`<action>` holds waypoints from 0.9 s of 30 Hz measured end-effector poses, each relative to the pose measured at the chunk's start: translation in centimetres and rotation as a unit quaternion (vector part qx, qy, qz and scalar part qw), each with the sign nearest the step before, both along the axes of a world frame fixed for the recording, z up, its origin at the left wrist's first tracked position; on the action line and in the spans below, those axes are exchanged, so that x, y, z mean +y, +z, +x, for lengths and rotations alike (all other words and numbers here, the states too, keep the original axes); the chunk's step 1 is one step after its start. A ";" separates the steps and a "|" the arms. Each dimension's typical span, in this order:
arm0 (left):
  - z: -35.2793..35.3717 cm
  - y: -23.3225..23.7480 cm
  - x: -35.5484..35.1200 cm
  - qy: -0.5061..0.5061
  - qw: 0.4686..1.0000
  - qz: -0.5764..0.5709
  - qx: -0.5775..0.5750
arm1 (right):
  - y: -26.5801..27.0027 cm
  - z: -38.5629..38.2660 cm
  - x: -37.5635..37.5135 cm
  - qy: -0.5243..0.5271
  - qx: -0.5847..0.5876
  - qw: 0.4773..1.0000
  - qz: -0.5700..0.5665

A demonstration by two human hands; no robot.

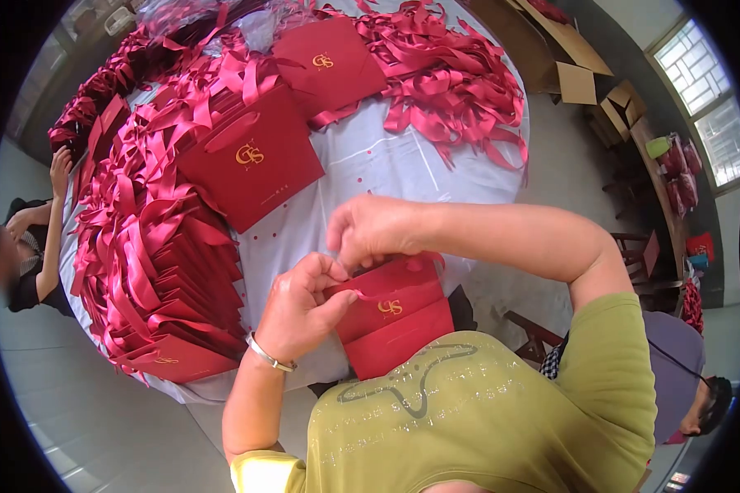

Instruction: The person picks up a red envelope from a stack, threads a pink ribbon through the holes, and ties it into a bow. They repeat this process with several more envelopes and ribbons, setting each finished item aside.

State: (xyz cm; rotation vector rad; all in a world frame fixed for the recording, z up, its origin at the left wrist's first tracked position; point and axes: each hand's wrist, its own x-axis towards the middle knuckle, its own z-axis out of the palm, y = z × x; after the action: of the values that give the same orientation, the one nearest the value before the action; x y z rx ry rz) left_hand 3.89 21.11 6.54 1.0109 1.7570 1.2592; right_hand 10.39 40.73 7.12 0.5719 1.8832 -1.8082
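Observation:
A red paper gift bag (399, 329) with a gold logo leans against my body at the table's near edge. My left hand (304, 300), with a silver bangle on the wrist, pinches the bag's upper left corner between thumb and fingers. Just above that corner, my right hand (374, 230) is closed, its fingertips pressed together close to the left ones. What it grips is too small or hidden to tell. A pink-red ribbon handle (427, 263) shows at the bag's top right.
Stacked red bags with ribbon handles (164, 255) fill the table's left. Two larger bags (255, 160) lie ahead, beside heaped loose ribbons (456, 74). Red dots dot the white tablecloth (378, 156). One person (37, 238) is at the left; another (674, 370) sits behind at right.

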 end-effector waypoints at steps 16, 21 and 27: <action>-0.1 0.8 0.1 -0.037 0.997 -0.022 -0.061 | -2.1 -3.0 3.1 -0.188 0.286 0.925 0.165; -0.2 0.6 0.2 -0.032 0.997 -0.061 -0.023 | -1.4 -2.2 4.0 -0.144 0.244 0.949 0.139; -0.1 0.0 0.3 -0.032 0.999 -0.044 -0.004 | 0.9 -0.2 4.5 -0.097 0.211 0.947 0.223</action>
State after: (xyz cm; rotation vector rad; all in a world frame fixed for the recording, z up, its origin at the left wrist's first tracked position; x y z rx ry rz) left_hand 3.83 21.40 6.59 1.0029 1.7445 1.1346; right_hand 10.17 45.20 8.05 0.5670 2.6494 -1.7252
